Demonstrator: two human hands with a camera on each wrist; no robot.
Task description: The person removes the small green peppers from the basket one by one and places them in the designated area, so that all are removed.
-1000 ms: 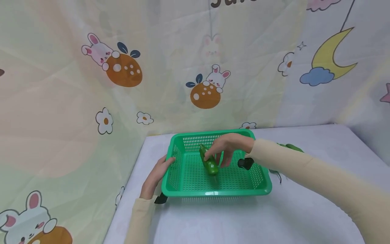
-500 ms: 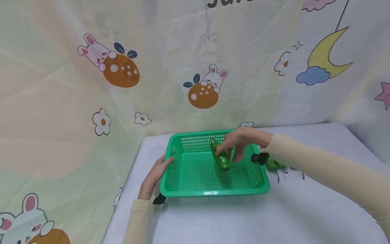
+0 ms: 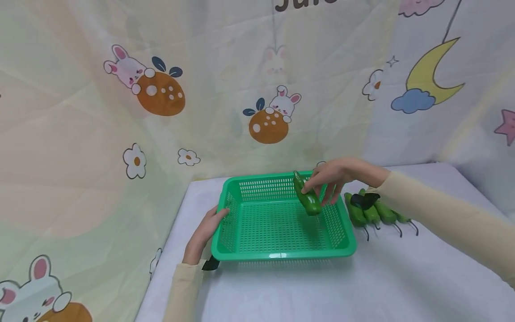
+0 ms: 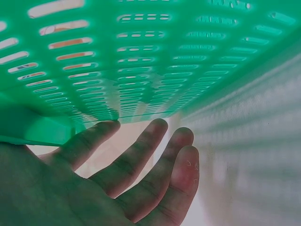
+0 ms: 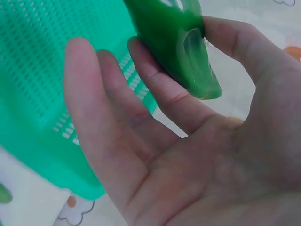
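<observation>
In the head view my right hand pinches a glossy green pepper over the right part of a green plastic basket. The right wrist view has the pepper between thumb and index finger, the other fingers spread off it. My left hand holds the basket's left side, its thumb over the rim. Its fingers lie outside the slotted wall in the left wrist view. The basket's floor is bare where it shows.
Several green peppers lie in a row on the white table, right of the basket, their dark stems toward me. The right sleeve crosses above them. A cloth printed with rabbits hangs behind the table.
My right hand has carried the pepper up and to the right, from the basket's middle toward its right rim. The peppers on the table are more exposed. My left hand stays at the rim.
</observation>
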